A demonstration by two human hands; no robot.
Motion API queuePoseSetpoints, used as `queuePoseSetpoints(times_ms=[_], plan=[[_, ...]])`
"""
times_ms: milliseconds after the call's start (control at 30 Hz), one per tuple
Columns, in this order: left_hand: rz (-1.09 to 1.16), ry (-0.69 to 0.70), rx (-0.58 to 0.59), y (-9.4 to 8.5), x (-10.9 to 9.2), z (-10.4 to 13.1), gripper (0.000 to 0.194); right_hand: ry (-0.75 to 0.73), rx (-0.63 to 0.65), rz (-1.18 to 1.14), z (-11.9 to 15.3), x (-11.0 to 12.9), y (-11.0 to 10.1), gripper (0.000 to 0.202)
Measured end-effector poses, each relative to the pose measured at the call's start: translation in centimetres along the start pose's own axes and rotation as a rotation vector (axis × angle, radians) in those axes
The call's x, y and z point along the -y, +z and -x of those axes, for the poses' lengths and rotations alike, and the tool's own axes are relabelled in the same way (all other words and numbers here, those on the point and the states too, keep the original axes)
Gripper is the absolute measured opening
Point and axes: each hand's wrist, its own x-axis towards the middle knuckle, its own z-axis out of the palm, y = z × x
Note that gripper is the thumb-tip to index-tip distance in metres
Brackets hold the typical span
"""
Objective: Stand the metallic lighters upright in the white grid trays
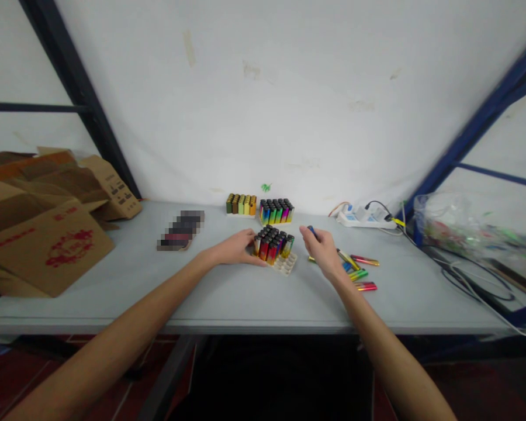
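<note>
A pale moulded plastic tray (pixel 287 264), partly filled with upright multicoloured lighters with black caps (pixel 272 242), stands on the grey tabletop (pixel 228 292) near its front edge. The tray's near-right slots are bare; its left side is hidden behind the left hand (pixel 236 248), which rests against that side with fingers loosely curled on the tray and lighters. Just right of the tray, the right hand (pixel 322 250) pinches a small dark blue lighter (pixel 311 231) between thumb and fingertips; most of that lighter is covered by the fingers. Right of the tray, partly behind the right hand, lie loose metallic lighters in red, green and gold (pixel 362 275) flat on the table. Behind the tray stand a second full tray of black-capped lighters (pixel 276 211) and a row of green and brown lighters (pixel 241 204). Left of the tray is a blurred, unreadable dark object (pixel 180 230), and farther left brown cardboard boxes (pixel 44 228), cut off by the frame. Right of the tray, by the wall, a white power strip (pixel 363 217).
</note>
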Motion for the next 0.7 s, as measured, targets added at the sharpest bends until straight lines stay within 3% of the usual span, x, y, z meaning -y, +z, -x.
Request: queuePoseSetpoints(times_ms=[100, 200, 500, 700], plan=[[0.002, 0.022, 0.005, -0.03, 0.00, 0.02, 0.066, -0.022, -0.109, 0.139, 0.15, -0.18, 0.17, 0.049], [0.014, 0.032, -0.009, -0.02, 0.08, 0.00, 0.065, -0.044, -0.132, 0.196, 0.36, 0.09, 0.37, 0.041], [-0.005, 0.016, 0.001, 0.10, 0.23, -0.08, 0.067, -0.061, -0.080, 0.228, 0.28, -0.26, 0.88, 0.039], [0.005, -0.003, -0.029, 0.02, -0.06, 0.06, 0.067, -0.117, -0.026, 0.232, 0.36, 0.12, 0.49, 0.049]])
